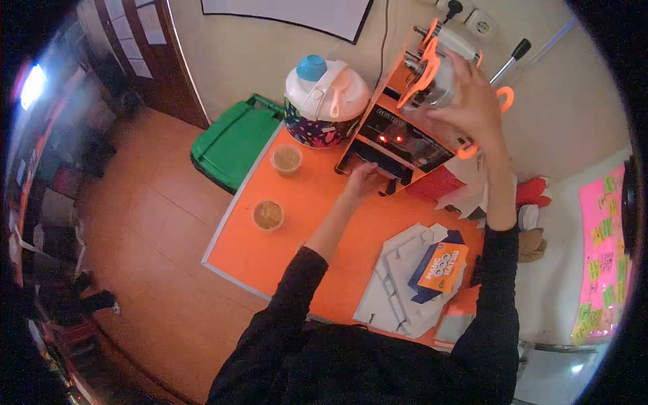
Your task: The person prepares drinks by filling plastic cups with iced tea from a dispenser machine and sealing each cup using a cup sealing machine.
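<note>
An orange and black machine (412,138) with two red lights stands at the table's back right. My left hand (366,179) is at the machine's low front opening, its fingers bent at a dark tray-like part (383,170); what they hold, if anything, is hidden. My right hand (472,101) is up at the machine's top, fingers curved round a clear, rounded object (442,84) beside orange plastic parts. Two round clear containers with brownish contents, one nearer the machine (286,160) and one nearer the front (268,215), sit on the orange table (317,223).
A patterned rice cooker (324,108) with a blue bowl (312,68) on its lid stands left of the machine. Flat white cardboard (391,277) and an orange-blue box (442,266) lie at the right. A green bin (236,145) stands beyond the left edge.
</note>
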Tool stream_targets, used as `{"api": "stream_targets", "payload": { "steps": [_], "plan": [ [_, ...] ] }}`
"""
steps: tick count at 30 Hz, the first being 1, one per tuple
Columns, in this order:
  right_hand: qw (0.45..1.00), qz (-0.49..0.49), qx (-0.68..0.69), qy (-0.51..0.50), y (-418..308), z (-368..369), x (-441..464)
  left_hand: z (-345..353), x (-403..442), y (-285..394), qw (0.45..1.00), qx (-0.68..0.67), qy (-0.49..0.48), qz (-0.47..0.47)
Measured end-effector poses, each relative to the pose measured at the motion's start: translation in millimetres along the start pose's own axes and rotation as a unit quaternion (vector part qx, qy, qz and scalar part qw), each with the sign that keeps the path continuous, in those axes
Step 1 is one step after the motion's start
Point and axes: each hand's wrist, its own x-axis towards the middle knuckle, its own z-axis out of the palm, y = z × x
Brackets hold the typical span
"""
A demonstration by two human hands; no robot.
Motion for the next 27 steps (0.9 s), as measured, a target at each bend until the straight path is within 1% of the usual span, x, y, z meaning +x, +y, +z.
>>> {"api": "stream_targets", "payload": {
  "steps": [1,2,3,4,5,6,7,10,11,12,13,14,16,17,19,20,22,23,24,26,27],
  "plan": [
    [1.000,-0.007,0.010,-0.019,5,-3,5,-1,9,-5,0.996,-0.067,-0.058,-0.023],
    [0.999,-0.012,0.022,-0.039,9,-6,9,-4,16,-8,0.995,-0.073,-0.056,-0.029],
    [0.999,-0.012,0.021,-0.045,12,-11,16,-16,31,-18,0.997,-0.032,-0.067,-0.008],
    [0.990,0.009,0.063,-0.127,15,-17,24,-16,26,-18,0.997,0.008,-0.077,0.014],
    [0.972,0.030,0.105,-0.207,18,-20,30,-18,17,-21,0.997,0.005,-0.074,0.010],
    [0.971,0.031,0.106,-0.211,23,-19,34,-3,-15,-5,0.999,0.004,-0.038,0.004],
    [0.969,0.008,0.103,-0.223,29,-18,38,4,-37,2,1.000,0.003,-0.002,-0.001],
    [0.951,-0.015,0.141,-0.276,59,-6,54,-26,-46,-22,0.999,-0.023,0.024,-0.030],
    [0.916,0.055,0.218,-0.333,68,-4,57,-34,-53,-28,0.999,-0.020,0.025,-0.030],
    [0.868,0.122,0.291,-0.383,71,-6,60,-41,-64,-29,0.998,-0.040,-0.004,-0.042],
    [0.869,0.122,0.292,-0.381,67,-12,60,-44,-75,-30,0.996,-0.060,-0.032,-0.056],
    [0.831,0.170,0.353,-0.395,63,-18,60,-46,-85,-33,0.996,-0.057,-0.033,-0.055],
    [0.787,0.217,0.412,-0.404,68,-15,58,-42,-107,-33,0.996,-0.052,0.009,-0.072],
    [0.769,0.248,0.439,-0.392,79,-2,57,-39,-115,-32,0.996,-0.049,0.008,-0.072],
    [0.751,0.281,0.467,-0.372,72,-11,57,-36,-129,-29,0.997,-0.028,-0.002,-0.066],
    [0.817,0.222,0.340,-0.409,41,-36,63,-38,-135,-34,0.998,-0.022,-0.007,-0.067],
    [0.865,0.161,0.200,-0.431,34,-45,60,-44,-140,-44,0.999,-0.015,0.024,-0.035],
    [0.963,0.034,0.106,-0.245,48,-25,46,-46,-137,-43,0.999,-0.017,0.022,-0.035],
    [0.994,-0.099,0.006,-0.046,54,-13,39,-49,-137,-41,0.998,-0.024,0.015,-0.052],
    [0.994,-0.004,0.042,-0.105,12,-47,13,-59,-132,-44,0.997,-0.047,0.013,-0.064],
    [0.994,0.004,0.050,-0.095,0,-50,4,-69,-125,-50,0.997,-0.032,-0.017,-0.070]
  ]
}}
